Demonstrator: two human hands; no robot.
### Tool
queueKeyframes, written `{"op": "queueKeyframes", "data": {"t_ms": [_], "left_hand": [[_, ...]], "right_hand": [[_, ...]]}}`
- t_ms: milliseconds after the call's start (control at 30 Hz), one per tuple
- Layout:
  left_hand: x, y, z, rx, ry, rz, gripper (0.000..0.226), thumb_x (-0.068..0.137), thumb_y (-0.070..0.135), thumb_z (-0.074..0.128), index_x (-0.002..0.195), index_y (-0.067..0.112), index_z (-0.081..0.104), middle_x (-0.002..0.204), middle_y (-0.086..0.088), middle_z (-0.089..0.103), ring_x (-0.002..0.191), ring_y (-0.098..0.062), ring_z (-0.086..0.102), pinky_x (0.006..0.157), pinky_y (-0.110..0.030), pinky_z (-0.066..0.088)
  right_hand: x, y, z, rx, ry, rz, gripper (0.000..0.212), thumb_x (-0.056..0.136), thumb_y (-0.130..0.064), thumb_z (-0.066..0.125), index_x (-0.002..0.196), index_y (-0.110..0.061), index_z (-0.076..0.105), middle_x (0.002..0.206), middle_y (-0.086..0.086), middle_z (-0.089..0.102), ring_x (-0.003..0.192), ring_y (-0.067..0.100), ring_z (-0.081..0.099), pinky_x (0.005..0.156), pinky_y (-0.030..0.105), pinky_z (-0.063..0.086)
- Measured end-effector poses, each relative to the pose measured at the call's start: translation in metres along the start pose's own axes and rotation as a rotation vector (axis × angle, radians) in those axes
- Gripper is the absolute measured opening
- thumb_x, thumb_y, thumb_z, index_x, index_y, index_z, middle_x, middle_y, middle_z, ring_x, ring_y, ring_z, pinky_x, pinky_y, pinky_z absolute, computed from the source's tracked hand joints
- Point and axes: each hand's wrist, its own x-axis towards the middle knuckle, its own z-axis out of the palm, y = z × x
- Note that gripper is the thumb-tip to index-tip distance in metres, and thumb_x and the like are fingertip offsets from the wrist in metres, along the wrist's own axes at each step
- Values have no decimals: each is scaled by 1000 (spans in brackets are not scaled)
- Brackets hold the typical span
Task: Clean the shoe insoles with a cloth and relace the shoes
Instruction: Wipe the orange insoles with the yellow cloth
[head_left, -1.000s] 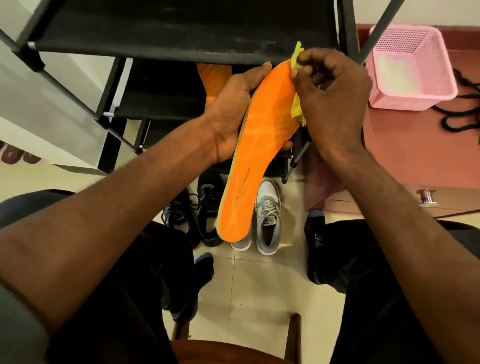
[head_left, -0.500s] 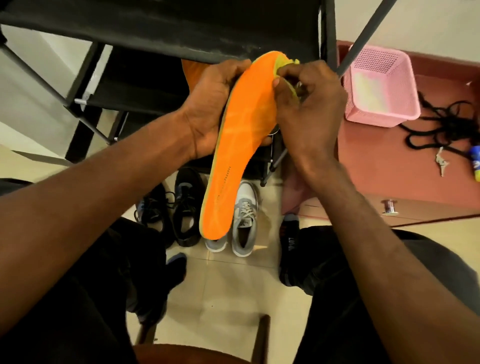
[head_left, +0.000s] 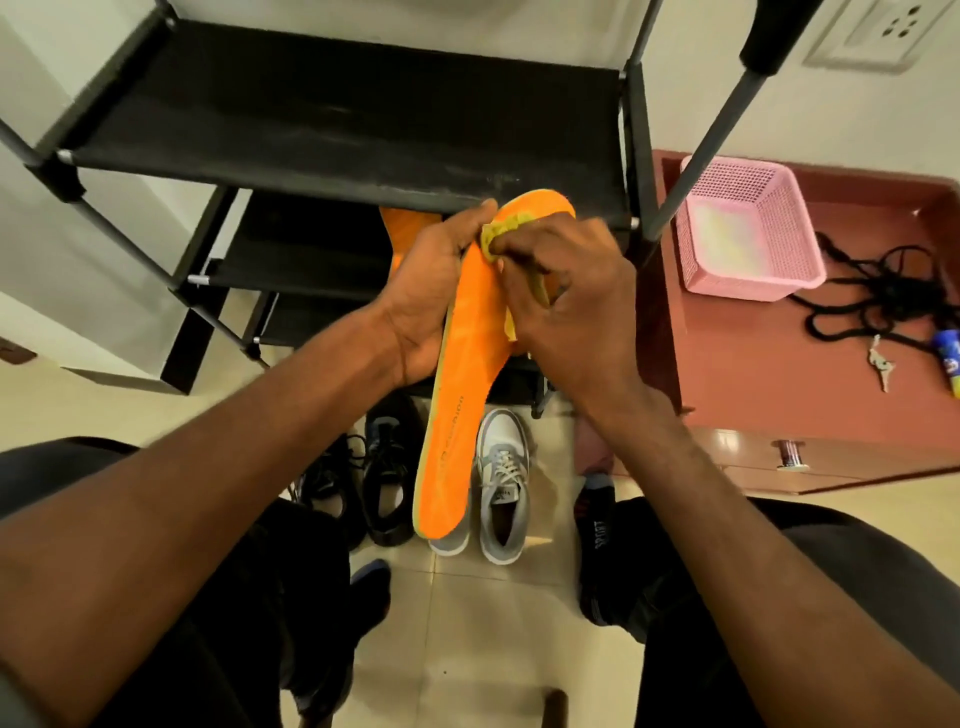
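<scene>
My left hand (head_left: 428, 291) grips an orange insole (head_left: 460, 395) by its left edge near the toe, heel end hanging down. My right hand (head_left: 563, 306) pinches a yellow cloth (head_left: 501, 234) and presses it on the insole's toe area. A second orange insole (head_left: 402, 231) leans on the rack behind my left hand, mostly hidden. On the floor below stand a grey and white pair of sneakers (head_left: 501, 478) and a black pair of shoes (head_left: 384, 467). Black laces (head_left: 878, 291) lie tangled on the red ledge at the right.
A black shoe rack (head_left: 332, 119) stands right in front. A pink mesh basket (head_left: 748, 228), keys (head_left: 880, 364) and a small blue item (head_left: 948, 358) lie on the red ledge (head_left: 753, 374). My feet in black socks rest on the tiled floor.
My right hand has slid the cloth from the insole's right edge over the toe tip onto its top face. The insole stays in my left hand; my head has tilted up.
</scene>
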Motion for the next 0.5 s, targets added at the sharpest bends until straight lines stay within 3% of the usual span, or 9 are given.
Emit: {"op": "queueKeyframes", "data": {"t_ms": [167, 300, 433, 500], "left_hand": [[-3, 1, 1, 116, 39, -19, 54, 107, 54, 37, 137, 16, 60, 129, -21, 69, 106, -38, 67, 93, -57, 55], [-8, 0, 5, 130, 43, 3, 49, 109, 49, 36, 123, 15, 67, 109, -15, 73, 94, -31, 69, 90, -52, 54], [-7, -2, 6, 174, 48, -27, 47, 108, 51, 37, 134, 19, 60, 124, -17, 72, 105, -37, 71, 92, -58, 55], [-8, -4, 9, 172, 47, -11, 46, 109, 50, 36, 131, 18, 62, 122, -15, 73, 105, -36, 70, 93, -58, 55]], "right_hand": [[7, 22, -6, -66, 176, 230, 18, 97, -28, 69, 110, -21, 79, 106, -6, 76, 92, 19, 65, 82, 40, 55], [0, 5, -4, -22, 54, 47, 18, 98, -27, 68, 110, -17, 79, 110, -3, 76, 97, 24, 65, 80, 34, 51], [9, 20, -8, -56, 222, 219, 17, 97, -28, 68, 107, -20, 78, 105, -5, 76, 94, 20, 66, 82, 33, 53], [8, 17, -6, -23, 200, 197, 16, 96, -26, 68, 105, -18, 78, 103, -3, 75, 94, 20, 65, 82, 32, 51]]}}
